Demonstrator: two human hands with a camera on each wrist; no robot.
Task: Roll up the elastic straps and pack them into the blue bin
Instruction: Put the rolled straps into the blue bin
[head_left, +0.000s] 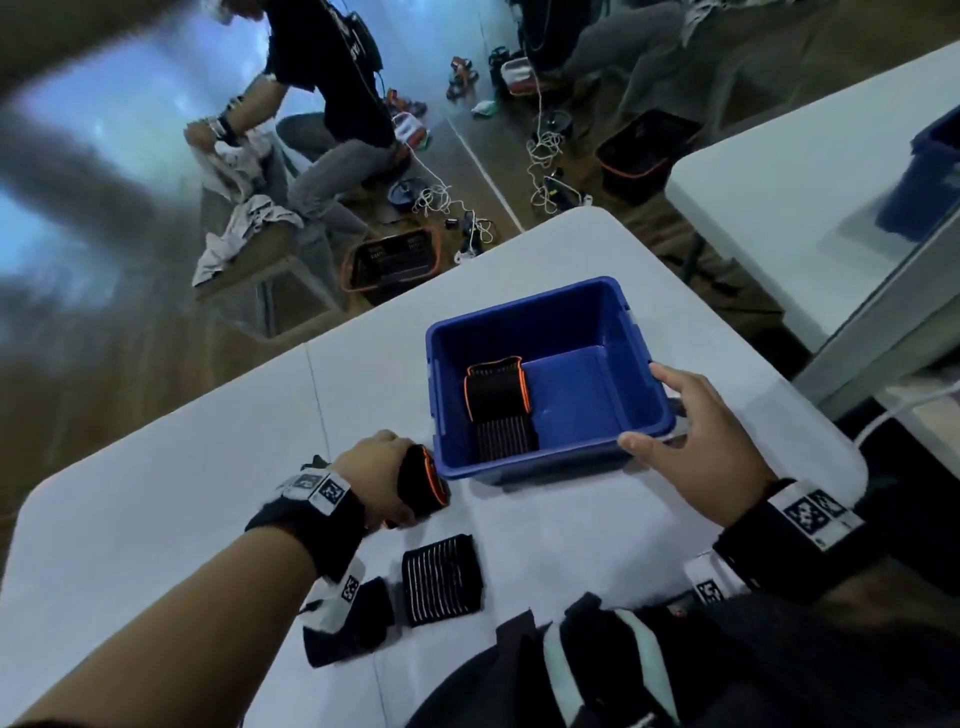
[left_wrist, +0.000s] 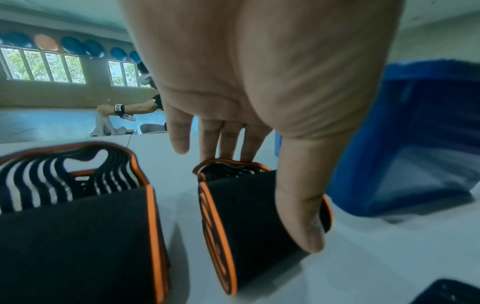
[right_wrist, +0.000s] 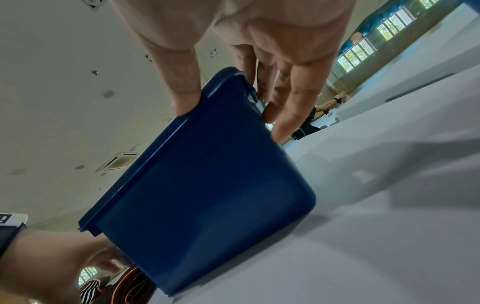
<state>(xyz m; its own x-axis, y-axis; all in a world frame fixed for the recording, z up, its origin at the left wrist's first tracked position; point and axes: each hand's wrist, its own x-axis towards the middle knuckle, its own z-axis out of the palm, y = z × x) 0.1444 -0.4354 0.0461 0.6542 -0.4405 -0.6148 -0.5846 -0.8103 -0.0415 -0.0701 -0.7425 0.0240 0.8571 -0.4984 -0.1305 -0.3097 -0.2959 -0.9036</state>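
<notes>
The blue bin stands mid-table with one black, orange-edged strap lying inside at its left. My right hand holds the bin's near right corner, thumb on the rim, fingers down the side wall. Just left of the bin, my left hand grips a rolled strap resting on the table, thumb on its near side and fingers behind. A second rolled strap lies to its left. A flat ribbed strap piece lies nearer me.
The white table ends just right of the bin. Another black piece lies by my left wrist. A second table with a blue bin stands far right. A person sits on the floor beyond, among baskets and cables.
</notes>
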